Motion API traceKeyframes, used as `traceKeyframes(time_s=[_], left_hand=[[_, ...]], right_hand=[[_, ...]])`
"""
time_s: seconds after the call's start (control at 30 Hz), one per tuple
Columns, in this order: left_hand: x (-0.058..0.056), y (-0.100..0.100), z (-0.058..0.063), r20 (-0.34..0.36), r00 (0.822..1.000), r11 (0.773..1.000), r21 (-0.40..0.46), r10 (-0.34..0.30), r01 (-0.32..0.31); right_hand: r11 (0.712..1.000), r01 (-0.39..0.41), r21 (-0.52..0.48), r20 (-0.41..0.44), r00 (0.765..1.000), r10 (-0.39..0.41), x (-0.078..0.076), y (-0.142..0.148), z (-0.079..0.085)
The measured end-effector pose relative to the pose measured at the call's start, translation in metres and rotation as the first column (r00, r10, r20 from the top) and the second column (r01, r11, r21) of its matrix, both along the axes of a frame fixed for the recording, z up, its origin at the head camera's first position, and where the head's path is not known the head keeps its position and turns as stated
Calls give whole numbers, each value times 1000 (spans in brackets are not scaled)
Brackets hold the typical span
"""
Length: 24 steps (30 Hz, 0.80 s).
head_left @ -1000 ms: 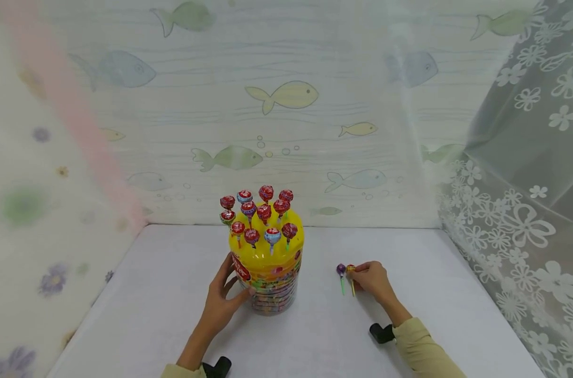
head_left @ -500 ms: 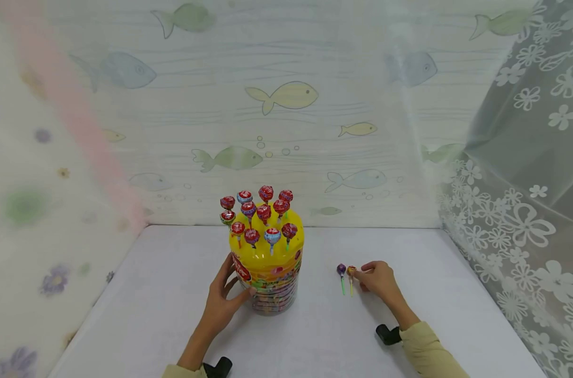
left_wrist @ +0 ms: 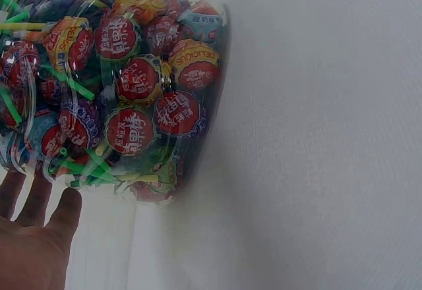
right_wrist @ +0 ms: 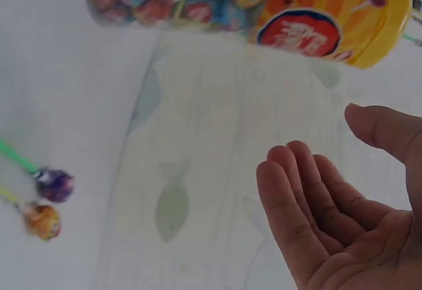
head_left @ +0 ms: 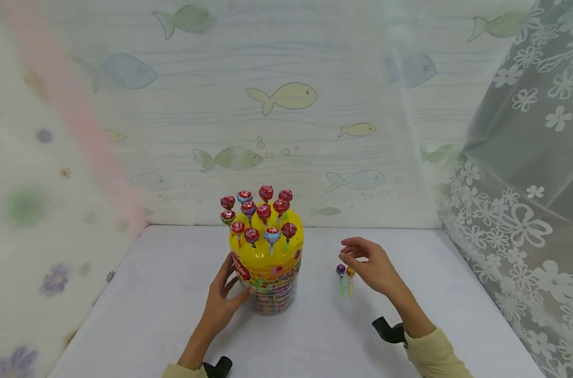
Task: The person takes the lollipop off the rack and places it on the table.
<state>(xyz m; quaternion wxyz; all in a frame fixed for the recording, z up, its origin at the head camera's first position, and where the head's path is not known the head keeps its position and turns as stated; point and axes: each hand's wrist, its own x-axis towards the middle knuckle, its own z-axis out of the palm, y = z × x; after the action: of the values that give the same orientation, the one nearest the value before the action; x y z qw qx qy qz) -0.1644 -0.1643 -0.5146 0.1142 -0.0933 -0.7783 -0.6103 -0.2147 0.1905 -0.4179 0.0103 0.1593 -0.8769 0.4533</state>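
A tall clear candy jar (head_left: 273, 299) with a yellow lid (head_left: 262, 254) stands upright on the white table, packed with wrapped lollipops. Several lollipops (head_left: 272, 237) stick up from the lid. My left hand (head_left: 220, 304) rests against the jar's left side, fingers and thumb spread; the left wrist view shows straight fingers (left_wrist: 64, 214) touching its clear wall. Right of the jar, a purple lollipop (head_left: 341, 270) with a green stick and a yellow-orange lollipop (head_left: 350, 272) lie side by side. Above them hovers my right hand (head_left: 373, 268), holding nothing, thumb apart from the loosely bent fingers.
Behind the table hangs a pale curtain (head_left: 286, 142) printed with fish. A sheer flowered curtain (head_left: 518, 210) borders the right side, and a flowered cloth (head_left: 54, 236) the left. Each wrist carries a black camera mount (head_left: 387, 331).
My right hand has let go of the yellow-orange lollipop and lifted up off the table, leaving it beside the purple one. My left hand and the jar have not moved.
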Motion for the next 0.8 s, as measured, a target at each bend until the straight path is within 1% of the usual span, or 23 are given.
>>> traceKeyframes(time_s=[0.1,0.23,0.37,0.5,0.57,0.67,0.8], left_hand=[[0,0,0,3,1000,1000,6,0,0],[0,1,0,4,1000,1000,12,-2,2],[0,2,1,7,1000,1000,19,-1,1],[-1,1,0,9,1000,1000,26,-2,1],[-1,1,0,10,1000,1000,24,-1,1],[-1,1,0,10,1000,1000,23,-1,1],[0,1,0,8,1000,1000,26,-2,2]], right_hand=[[998,-30,-49,-39,999,28,9,-14,17],[991,-49,-124,-106,994,36,19,-33,37],[964,-107,-243,-217,975,54,25,-51,51],[916,-191,-352,-320,944,75,22,-69,56],[897,-219,-383,-346,935,80,20,-77,57],[877,-246,-413,-358,929,93,17,-88,57],[857,-274,-436,-352,929,118,15,-98,58]])
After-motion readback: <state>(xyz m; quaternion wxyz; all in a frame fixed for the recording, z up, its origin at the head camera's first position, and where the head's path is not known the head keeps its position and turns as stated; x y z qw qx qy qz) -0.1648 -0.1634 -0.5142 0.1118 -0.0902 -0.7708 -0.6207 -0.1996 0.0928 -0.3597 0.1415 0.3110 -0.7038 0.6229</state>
